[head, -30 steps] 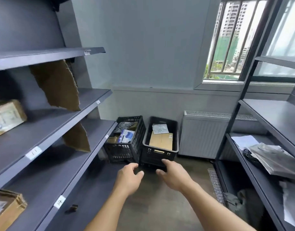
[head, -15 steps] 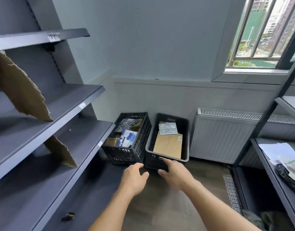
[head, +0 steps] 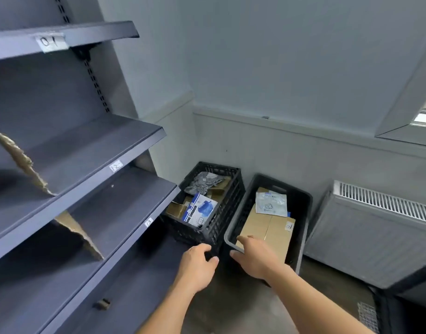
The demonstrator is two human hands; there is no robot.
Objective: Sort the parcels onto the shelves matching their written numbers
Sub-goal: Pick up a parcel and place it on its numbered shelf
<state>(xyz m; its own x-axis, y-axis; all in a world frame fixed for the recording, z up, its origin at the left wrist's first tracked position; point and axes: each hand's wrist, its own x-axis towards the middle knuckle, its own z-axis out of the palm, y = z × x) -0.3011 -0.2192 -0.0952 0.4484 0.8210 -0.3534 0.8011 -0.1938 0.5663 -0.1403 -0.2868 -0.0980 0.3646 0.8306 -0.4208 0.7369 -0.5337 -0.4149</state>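
Observation:
Two black crates stand on the floor in the corner. The left lattice crate (head: 227, 208) holds a blue-and-white box (head: 200, 210), a grey bag and brown parcels. The right solid crate (head: 301, 227) holds a large cardboard box (head: 271, 231) with a small round label, and a pale plastic mailer (head: 271, 203) on top. My left hand (head: 197, 263) hovers in front of the lattice crate's near corner, fingers loosely curled, holding nothing. My right hand (head: 256, 255) reaches over the solid crate's near rim, fingers extended onto the cardboard box's near edge.
Dark grey shelves (head: 91, 165) fill the left, with paper number labels (head: 116, 165) on their front edges and torn cardboard dividers (head: 19, 160). A white radiator (head: 376, 227) stands to the right of the crates. Another shelf's corner shows at bottom right.
The view has come closer to the crates and tilted down. Both hands have moved forward; my right hand now reaches over the solid crate's rim to the cardboard box.

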